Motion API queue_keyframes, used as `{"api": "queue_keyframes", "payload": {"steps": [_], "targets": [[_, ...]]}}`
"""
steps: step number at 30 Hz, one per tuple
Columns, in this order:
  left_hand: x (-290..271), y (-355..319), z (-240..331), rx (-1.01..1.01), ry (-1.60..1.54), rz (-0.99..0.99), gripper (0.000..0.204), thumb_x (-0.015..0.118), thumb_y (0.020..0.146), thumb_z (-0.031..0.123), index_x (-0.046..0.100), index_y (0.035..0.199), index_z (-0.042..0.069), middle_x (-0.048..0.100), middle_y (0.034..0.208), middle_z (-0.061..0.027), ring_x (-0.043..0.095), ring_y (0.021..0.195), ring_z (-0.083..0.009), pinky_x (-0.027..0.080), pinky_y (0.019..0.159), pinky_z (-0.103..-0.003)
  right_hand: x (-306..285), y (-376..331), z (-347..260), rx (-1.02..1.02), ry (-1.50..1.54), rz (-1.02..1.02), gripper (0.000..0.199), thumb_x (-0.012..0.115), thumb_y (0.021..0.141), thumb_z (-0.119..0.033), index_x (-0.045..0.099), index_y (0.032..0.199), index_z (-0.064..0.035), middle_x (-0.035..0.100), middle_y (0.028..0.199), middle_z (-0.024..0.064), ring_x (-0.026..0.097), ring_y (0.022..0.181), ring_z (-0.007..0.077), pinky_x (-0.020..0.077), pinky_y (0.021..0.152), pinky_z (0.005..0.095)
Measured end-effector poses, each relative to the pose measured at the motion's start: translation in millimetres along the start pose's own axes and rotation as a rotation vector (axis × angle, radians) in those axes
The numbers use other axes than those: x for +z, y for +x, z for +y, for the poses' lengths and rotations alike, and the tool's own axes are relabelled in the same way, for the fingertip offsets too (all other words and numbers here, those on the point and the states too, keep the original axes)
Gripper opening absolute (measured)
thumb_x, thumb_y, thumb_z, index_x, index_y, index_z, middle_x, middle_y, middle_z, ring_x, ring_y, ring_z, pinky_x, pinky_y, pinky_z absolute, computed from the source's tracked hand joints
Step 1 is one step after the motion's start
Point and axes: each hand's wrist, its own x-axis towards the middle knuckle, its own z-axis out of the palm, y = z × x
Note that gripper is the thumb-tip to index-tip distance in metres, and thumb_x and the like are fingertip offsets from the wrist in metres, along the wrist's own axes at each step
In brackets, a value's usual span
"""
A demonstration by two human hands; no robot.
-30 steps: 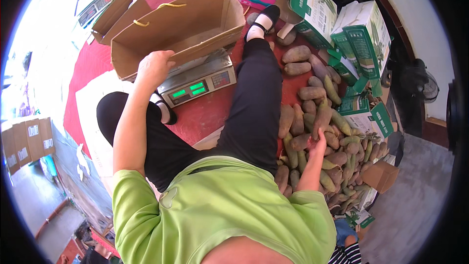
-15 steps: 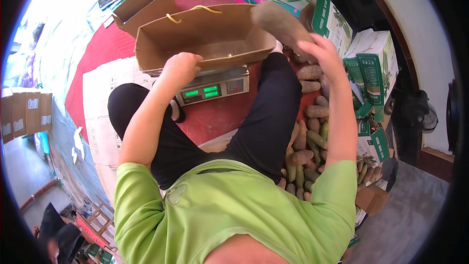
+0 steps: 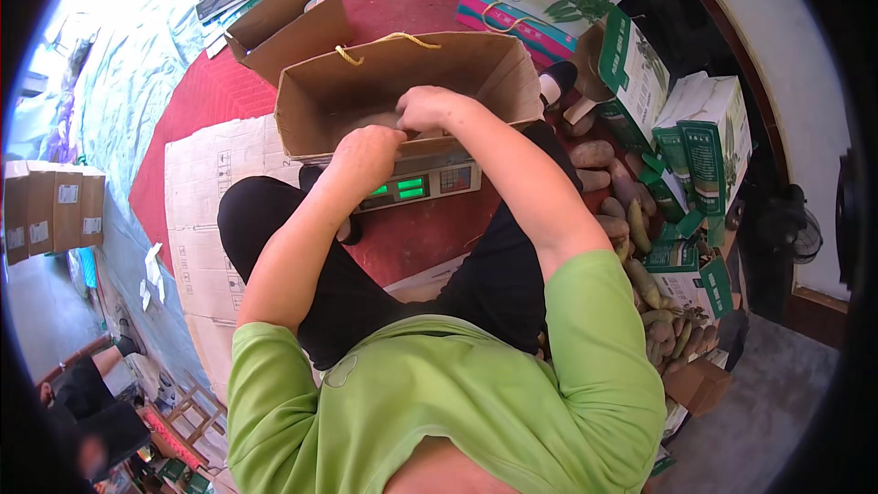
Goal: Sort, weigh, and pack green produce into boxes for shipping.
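The open brown cardboard box with yellow cord handles (image 3: 402, 91) sits on a grey digital scale with green digits (image 3: 416, 187). At the box's near wall, the left hand (image 3: 366, 157) rests, fingers curled together. Just right, the right hand (image 3: 430, 110) reaches inside; its fingers' state cannot be told. Farther right lies a pile of brown sweet potatoes (image 3: 631, 210).

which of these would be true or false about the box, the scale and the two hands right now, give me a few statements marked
1. The cardboard box sits on the scale. True.
2. The scale's display is dark. False: it glows green.
3. The right hand reaches over the box's near wall. True.
4. The left hand rests on the floor. False: it is at the box's near wall.
5. The tubers lie on the person's left. False: on the right.
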Motion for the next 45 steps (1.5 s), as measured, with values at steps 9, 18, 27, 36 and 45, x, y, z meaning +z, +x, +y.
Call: {"api": "queue_keyframes", "payload": {"steps": [9,18,27,36,45], "targets": [[-6.8,-0.4,3.3,0.014,0.002,-0.052,0.021,0.06,0.079,0.014,0.065,0.098,0.005,0.064,0.087,-0.0207,0.06,0.088,-0.0382,0.047,0.079,-0.046,-26.4,-84.0,47.1,-0.304,0.529,0.459,0.033,0.059,0.086,-0.018,0.06,0.116,-0.0042,0.065,0.1,0.0063,0.061,0.086,0.013,0.0481,0.08,0.0266],[-7.6,5.5,12.1,0.044,0.02,-0.028,0.027,0.059,0.081,0.015,0.063,0.106,0.006,0.063,0.094,-0.0224,0.058,0.094,-0.0393,0.046,0.079,-0.046,106.7,-224.8,197.0,0.159,1.092,1.144,0.024,0.059,0.086,-0.006,0.061,0.108,0.0013,0.064,0.085,0.0037,0.058,0.076,0.01,0.0477,0.069,0.0251],[-13.9,1.7,31.5,-0.012,-0.115,-0.086,0.034,0.06,0.083,0.012,0.06,0.116,0.005,0.067,0.096,-0.0174,0.065,0.089,-0.0279,0.048,0.08,-0.035,400.5,-260.6,193.9,0.931,1.507,0.729,0.013,0.061,0.084,-0.01,0.064,0.096,-0.007,0.062,0.076,0.0015,0.059,0.066,0.0106,0.0475,0.054,0.0276],[-10.4,9.2,10.8,-0.054,-0.311,-0.069,0.039,0.063,0.084,0.01,0.057,0.121,0.0,0.067,0.104,-0.0142,0.063,0.093,-0.0193,0.048,0.083,-0.03,452.6,-303.6,192.6,1.041,1.258,0.671,0.011,0.059,0.08,-0.006,0.065,0.09,-0.0043,0.062,0.071,0.0052,0.059,0.061,0.014,0.049,0.052,0.0299],[-6.7,9.9,-7.8,-0.035,-0.346,-0.018,0.043,0.069,0.079,0.018,0.059,0.118,0.001,0.065,0.108,-0.0178,0.063,0.102,-0.0233,0.048,0.088,-0.032,396.0,-380.1,232.0,1.231,0.177,0.715,0.023,0.052,0.076,-0.007,0.064,0.095,-0.0113,0.063,0.098,0.0109,0.057,0.099,0.0325,0.0489,0.082,0.0428]]}}
